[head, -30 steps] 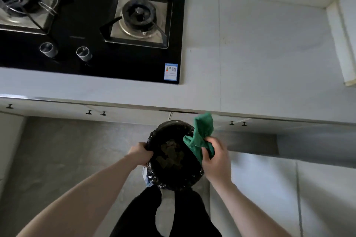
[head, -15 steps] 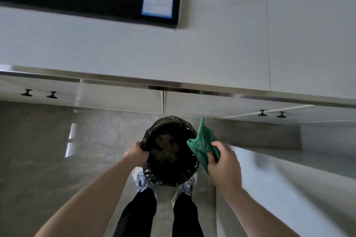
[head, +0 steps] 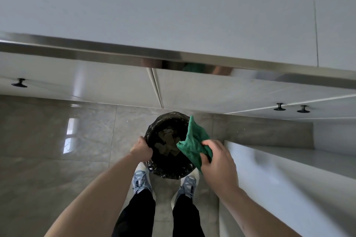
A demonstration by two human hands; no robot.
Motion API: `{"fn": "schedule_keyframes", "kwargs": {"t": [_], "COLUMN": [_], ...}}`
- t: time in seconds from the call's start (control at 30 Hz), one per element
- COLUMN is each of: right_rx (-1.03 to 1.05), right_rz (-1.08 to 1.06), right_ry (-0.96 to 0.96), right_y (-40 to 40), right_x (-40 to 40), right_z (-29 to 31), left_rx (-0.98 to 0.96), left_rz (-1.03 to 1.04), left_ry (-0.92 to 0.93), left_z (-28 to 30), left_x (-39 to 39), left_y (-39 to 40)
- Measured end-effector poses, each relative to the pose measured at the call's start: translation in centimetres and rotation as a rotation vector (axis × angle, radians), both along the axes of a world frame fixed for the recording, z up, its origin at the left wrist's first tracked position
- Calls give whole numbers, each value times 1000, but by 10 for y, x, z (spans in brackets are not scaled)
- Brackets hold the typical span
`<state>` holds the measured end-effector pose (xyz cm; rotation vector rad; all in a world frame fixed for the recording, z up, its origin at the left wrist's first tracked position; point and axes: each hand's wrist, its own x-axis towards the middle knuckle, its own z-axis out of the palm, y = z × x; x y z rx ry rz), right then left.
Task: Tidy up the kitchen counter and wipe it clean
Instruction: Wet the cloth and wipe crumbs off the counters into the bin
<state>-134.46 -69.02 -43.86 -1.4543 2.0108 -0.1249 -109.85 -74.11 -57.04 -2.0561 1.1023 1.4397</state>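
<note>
I keep my left hand (head: 141, 149) gripping the bin (head: 169, 167) rim at frame centre, right hand (head: 216, 161) clutching the cloth (head: 193, 145); I'd set it down level

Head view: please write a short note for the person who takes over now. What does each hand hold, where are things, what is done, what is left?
Left hand grips the left rim of the bin, which has a black liner and scraps inside.
Right hand holds the green cloth bunched in its fingers over the bin's right edge.
The bin is in front of the feet, below the counter.
Done: scraps are in the bin.
Left: put the bin down; whether the counter still needs wiping cannot be told from here.
</note>
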Motion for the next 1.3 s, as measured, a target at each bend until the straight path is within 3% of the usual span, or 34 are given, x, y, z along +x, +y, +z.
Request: {"fn": "schedule_keyframes", "kwargs": {"t": [0.3,0.5,0.77,0.97,1.17,1.3], "right_rx": [-11,-55,-102,-235,-504,-630], "right_rz": [28,6,-57,-66,-73,-89], "right_ry": [-18,-70,-104,-154,-254,-203], "right_y": [-7,-8,7,-4,-50,-107], "right_x": [-2,6,5,6,-13,-34], "right_z": [32,111,205,260,337,362], "left_rx": [-15,-116,-95,-387,-903,-1107], "left_rz": [-133,-305,-402,-446,-412,-340], "left_ry": [-26,49,-32,202,279,238], "left_z": [42,154,275,368,488,515], "left_x": [3,1,50,16,-5,-24], "left_y": [3,-5,4,-11,-77,-154]}}
